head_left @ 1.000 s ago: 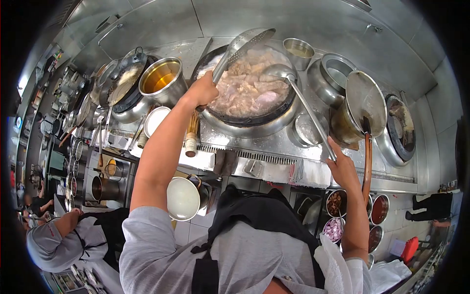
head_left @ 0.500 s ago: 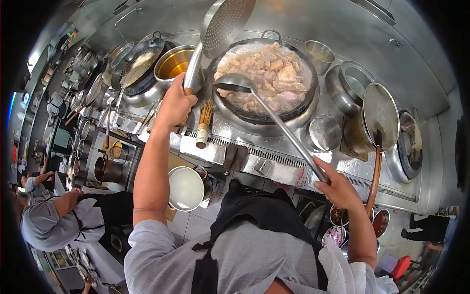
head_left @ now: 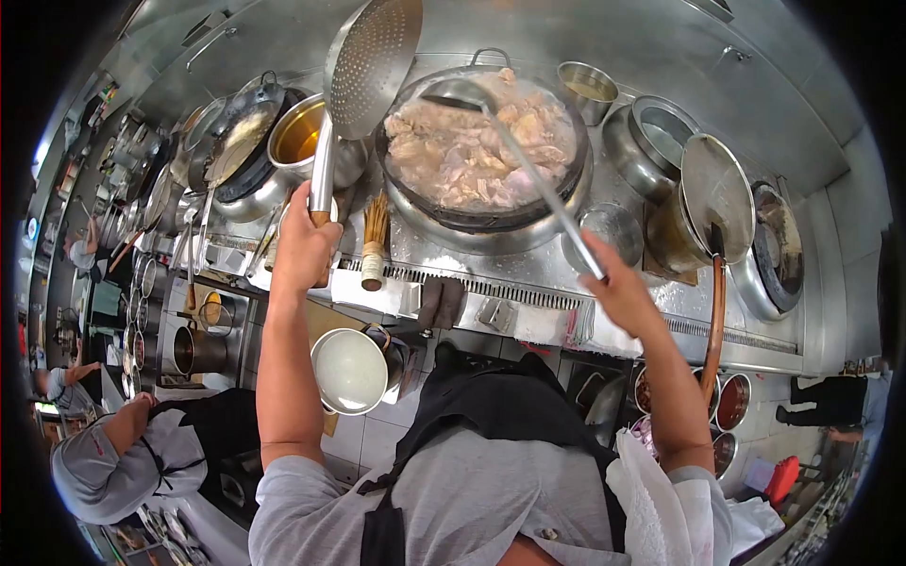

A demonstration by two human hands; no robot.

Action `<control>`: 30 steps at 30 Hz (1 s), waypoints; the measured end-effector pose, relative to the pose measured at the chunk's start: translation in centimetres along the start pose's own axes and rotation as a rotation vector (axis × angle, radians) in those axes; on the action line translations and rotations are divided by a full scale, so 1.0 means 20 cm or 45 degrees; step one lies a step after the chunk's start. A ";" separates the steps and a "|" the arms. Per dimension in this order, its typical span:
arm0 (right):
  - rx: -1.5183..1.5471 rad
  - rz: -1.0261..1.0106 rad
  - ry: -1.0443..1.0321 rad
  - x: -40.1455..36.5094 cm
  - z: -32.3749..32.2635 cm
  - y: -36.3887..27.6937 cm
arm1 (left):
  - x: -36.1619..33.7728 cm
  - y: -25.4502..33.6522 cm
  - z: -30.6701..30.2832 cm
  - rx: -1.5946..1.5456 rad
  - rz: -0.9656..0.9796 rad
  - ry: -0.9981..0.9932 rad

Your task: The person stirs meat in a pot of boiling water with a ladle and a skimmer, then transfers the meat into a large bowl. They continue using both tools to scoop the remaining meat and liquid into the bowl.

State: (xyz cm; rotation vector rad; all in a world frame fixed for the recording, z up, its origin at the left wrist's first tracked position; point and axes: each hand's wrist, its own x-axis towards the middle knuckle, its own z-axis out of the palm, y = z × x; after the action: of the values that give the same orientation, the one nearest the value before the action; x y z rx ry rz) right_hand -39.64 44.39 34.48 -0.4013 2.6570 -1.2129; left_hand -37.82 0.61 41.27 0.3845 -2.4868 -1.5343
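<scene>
My left hand (head_left: 306, 243) is closed round the handle of a large perforated skimmer (head_left: 376, 68), raised upright to the left of the wok. My right hand (head_left: 618, 294) grips the long handle of a metal ladle (head_left: 536, 174). The ladle's bowl is over the far left part of the meat, its handle smeared by motion. Pale chunks of meat (head_left: 477, 156) sit in cloudy, foamy liquid in the big black wok (head_left: 472, 222). A bamboo brush (head_left: 375, 241) lies on the counter, close to my left hand.
Left of the wok stand a pot of yellow oil (head_left: 300, 132) and another wok (head_left: 250, 151). On the right are a metal bowl (head_left: 604, 236), a pot with a mesh strainer (head_left: 719, 198) on it, and a small pot (head_left: 587, 90). A white-filled pot (head_left: 349, 371) is below; a co-worker (head_left: 123, 453) stands left.
The ladle's bowl has moved away from me, from the wok's near left to its far side, and my right hand has followed. The skimmer stays raised. The whole view has shifted slightly.
</scene>
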 end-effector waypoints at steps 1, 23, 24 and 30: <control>-0.144 0.026 0.055 0.02 -0.06 0.00 | 0.01 -0.02 0.02 0.022 0.076 0.031; -0.786 0.319 0.069 -0.77 -0.61 -0.20 | -0.07 0.10 0.38 -0.045 -0.020 -0.504; -0.797 0.340 0.036 -0.78 -0.62 -0.22 | -0.07 0.11 0.39 -0.019 -0.021 -0.522; -0.968 0.222 -0.024 -0.68 -0.57 -0.17 | -0.10 0.11 0.41 0.036 0.108 -0.474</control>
State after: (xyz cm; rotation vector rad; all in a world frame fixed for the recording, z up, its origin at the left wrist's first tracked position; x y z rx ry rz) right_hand -29.43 54.84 45.25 -0.2644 2.9634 -0.1098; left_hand -38.65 9.09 39.54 -0.0074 -2.7569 -1.6667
